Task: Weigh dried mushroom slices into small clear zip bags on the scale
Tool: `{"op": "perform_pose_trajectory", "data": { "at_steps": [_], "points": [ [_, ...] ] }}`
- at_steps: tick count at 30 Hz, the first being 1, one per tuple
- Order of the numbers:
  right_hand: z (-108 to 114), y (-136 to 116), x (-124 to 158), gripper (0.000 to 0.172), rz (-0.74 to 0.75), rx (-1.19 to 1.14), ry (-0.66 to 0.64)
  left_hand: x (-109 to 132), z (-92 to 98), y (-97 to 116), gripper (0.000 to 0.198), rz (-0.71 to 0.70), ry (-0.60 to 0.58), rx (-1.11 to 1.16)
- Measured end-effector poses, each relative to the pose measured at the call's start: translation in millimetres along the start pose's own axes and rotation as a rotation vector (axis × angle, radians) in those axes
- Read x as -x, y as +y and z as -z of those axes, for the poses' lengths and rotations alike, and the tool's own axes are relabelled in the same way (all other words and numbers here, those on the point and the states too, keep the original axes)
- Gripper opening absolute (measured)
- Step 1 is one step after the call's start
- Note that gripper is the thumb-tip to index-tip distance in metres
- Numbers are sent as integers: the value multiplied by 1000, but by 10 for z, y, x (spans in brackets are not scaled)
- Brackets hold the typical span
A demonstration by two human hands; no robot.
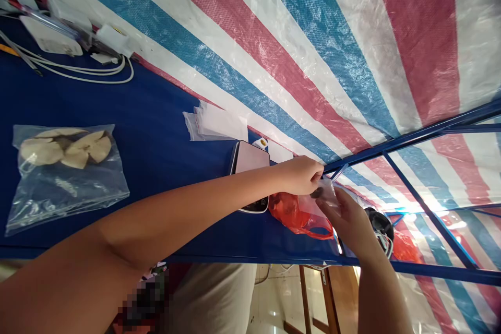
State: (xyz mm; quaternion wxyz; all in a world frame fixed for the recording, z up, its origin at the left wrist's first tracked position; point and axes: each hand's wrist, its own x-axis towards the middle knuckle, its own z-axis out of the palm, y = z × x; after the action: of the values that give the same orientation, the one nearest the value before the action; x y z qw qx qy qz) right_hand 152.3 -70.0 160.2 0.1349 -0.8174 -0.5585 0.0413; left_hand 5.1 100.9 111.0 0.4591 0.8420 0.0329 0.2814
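My right hand [346,214] pinches a small clear zip bag [330,194] between thumb and fingers at the right end of the table. A small dark piece [317,192] shows at the bag; whether it lies inside is unclear. My left hand [303,175] reaches across, its fingers curled shut at the bag's upper edge, fingertips partly hidden. Just below both hands lies a red plastic bag [287,214], crumpled on the table. Under my left forearm sits a small digital scale [252,156], its middle covered by the arm.
Flat zip bags [221,122] lie behind the scale on the blue table [164,141]. A clear bag with pale, slice-like pieces [82,148] rests at left. White cables [90,70] and chargers fill the back left corner. Blue metal bars [430,180] and striped sheeting [274,52] border the table.
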Motion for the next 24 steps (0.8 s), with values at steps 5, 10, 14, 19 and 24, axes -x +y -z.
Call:
{"op": "perform_pose_trajectory", "data": {
  "at_steps": [5,10,14,19,24],
  "points": [
    [-43,5,-22,41,-43,-27,40,-13,-13,-26,12,-14,32,18],
    [-68,-16,-77,44,-60,-66,51,-22,-19,-50,13,-28,48,35],
    [-55,-59,-98,45,-100,-58,133,-13,-5,-43,14,-13,81,43],
    [17,-63,-116,44,-98,-24,197,-26,22,-7,18,44,120,151],
    [118,6,-126,42,-122,36,253,-64,83,83,19,68,197,358]
  ]
}}
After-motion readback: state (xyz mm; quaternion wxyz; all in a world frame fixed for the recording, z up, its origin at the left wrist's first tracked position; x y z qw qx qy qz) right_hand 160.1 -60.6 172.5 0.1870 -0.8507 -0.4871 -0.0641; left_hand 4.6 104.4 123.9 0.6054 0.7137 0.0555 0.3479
